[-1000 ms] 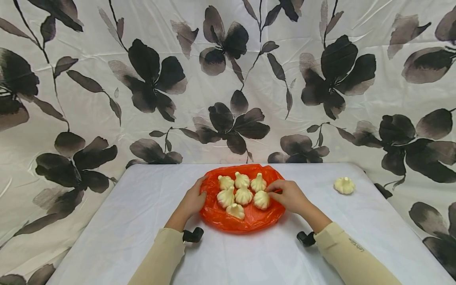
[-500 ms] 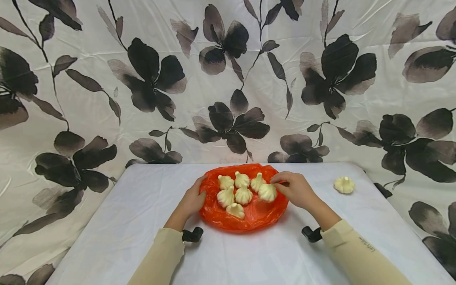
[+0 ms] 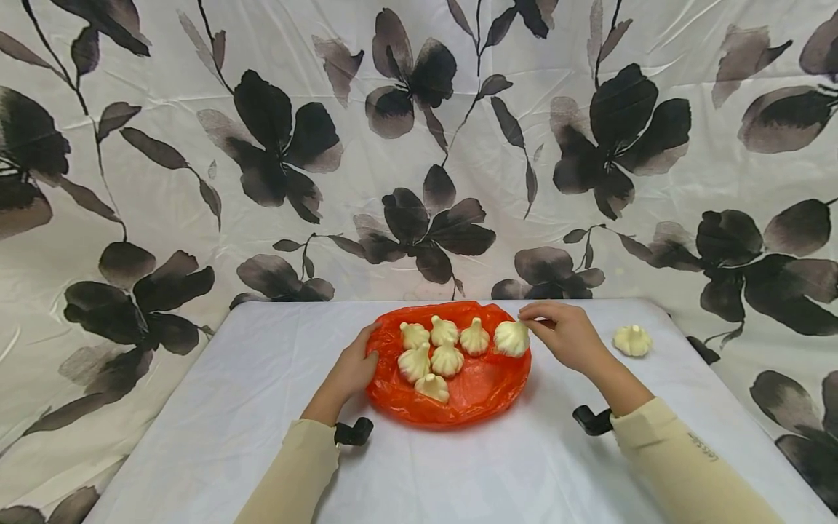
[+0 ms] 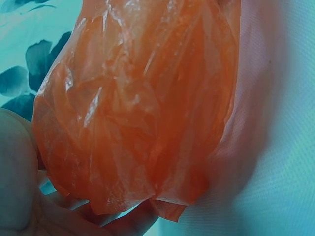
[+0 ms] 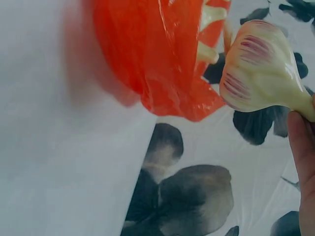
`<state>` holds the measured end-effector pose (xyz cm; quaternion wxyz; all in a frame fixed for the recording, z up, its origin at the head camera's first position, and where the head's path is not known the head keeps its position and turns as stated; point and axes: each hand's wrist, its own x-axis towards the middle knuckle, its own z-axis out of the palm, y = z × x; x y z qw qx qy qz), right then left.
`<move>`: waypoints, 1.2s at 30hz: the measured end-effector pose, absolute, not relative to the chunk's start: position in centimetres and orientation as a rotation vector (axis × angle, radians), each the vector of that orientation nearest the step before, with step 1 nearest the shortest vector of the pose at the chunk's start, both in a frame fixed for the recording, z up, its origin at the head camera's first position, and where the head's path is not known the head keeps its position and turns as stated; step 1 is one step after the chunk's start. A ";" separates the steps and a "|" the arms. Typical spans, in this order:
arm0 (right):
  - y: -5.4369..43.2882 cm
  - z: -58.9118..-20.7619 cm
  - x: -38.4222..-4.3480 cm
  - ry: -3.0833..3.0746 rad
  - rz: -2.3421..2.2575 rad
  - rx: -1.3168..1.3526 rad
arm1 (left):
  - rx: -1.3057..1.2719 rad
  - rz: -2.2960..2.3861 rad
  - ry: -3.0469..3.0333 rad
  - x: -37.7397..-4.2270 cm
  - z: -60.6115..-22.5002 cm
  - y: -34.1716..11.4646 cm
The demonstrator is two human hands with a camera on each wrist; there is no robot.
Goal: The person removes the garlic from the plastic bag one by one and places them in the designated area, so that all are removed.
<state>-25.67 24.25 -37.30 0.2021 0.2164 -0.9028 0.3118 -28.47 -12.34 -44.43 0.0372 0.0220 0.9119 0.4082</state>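
A round, crinkled red plastic bag lies spread on the table in the head view, with several pale garlic bulbs inside it. My left hand grips its left side; the left wrist view shows fingers curled under the orange-red plastic at its lower end. At the bag's right rim, my right hand pinches one garlic bulb by its stem. That bulb, purple-streaked in the right wrist view, hangs tilted with its round end toward the bag.
Another garlic bulb sits alone on the white-covered table, toward the back right. Behind the table's far edge hangs a white cloth printed with dark flowers. Black wrist cameras jut inward from both forearms.
My right hand has lifted the pinched garlic bulb from among the others and carried it right and back to the bag's rim. The left hand stays at the bag's left side.
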 end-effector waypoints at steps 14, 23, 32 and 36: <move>27.8 -36.4 -26.3 -2.436 0.809 0.536 | 0.046 1.261 2.779 -28.5 -44.4 -12.2; 30.2 -36.9 -26.8 -2.464 0.766 0.450 | 0.041 1.256 2.776 -28.4 -44.4 -12.3; 32.4 -38.2 -27.3 -2.471 0.761 0.344 | 0.040 1.258 2.779 -28.6 -44.6 -12.2; 33.1 -38.7 -27.4 -2.486 0.752 0.271 | 0.058 1.263 2.790 -28.7 -44.8 -12.3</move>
